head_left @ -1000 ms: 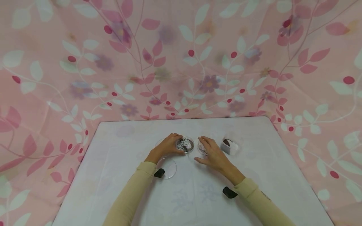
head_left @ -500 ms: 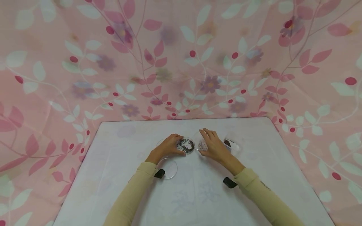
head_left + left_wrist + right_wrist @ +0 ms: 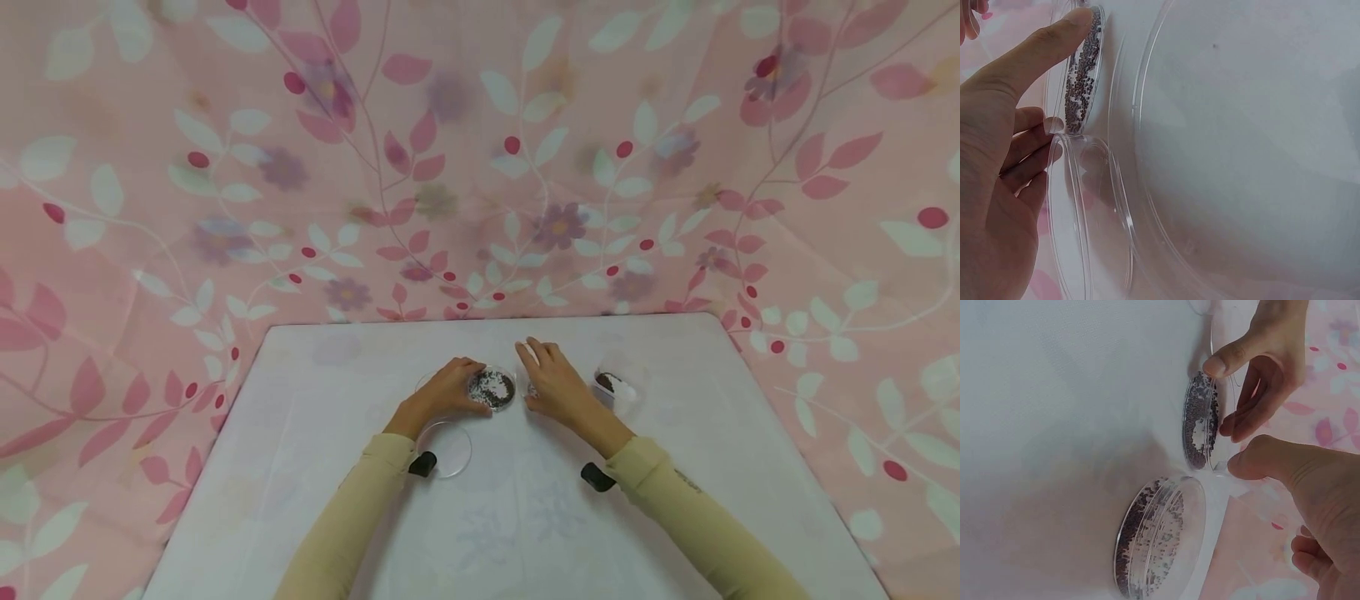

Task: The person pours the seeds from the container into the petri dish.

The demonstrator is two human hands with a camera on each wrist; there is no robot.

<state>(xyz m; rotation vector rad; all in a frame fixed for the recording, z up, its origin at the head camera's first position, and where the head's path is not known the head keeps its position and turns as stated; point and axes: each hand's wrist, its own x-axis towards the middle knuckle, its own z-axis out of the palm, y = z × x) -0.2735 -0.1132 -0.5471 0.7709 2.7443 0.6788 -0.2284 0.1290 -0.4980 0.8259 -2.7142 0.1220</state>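
Note:
My left hand [image 3: 442, 390] [image 3: 997, 125] [image 3: 1272, 356] grips a clear round dish of dark seeds [image 3: 492, 388] [image 3: 1082, 75] [image 3: 1200, 422] on the white table [image 3: 337, 533], thumb on the near rim and fingers on the far side. My right hand [image 3: 551, 379] [image 3: 1310, 487] is just to its right. In the right wrist view its thumb pinches a thin clear lid [image 3: 1215, 328] held on edge against that dish. A second seed dish [image 3: 1160, 540] lies flat beneath the right hand, mostly hidden in the head view.
An empty clear dish [image 3: 446, 450] [image 3: 1085, 219] lies near my left wrist. A small clear tub of dark seeds [image 3: 615, 387] stands right of my right hand. Pink floral cloth [image 3: 480, 167] hangs behind and beside the table.
My right hand has moved left and away from me, off the second dish and close to the dish my left hand grips. The left hand has stayed put.

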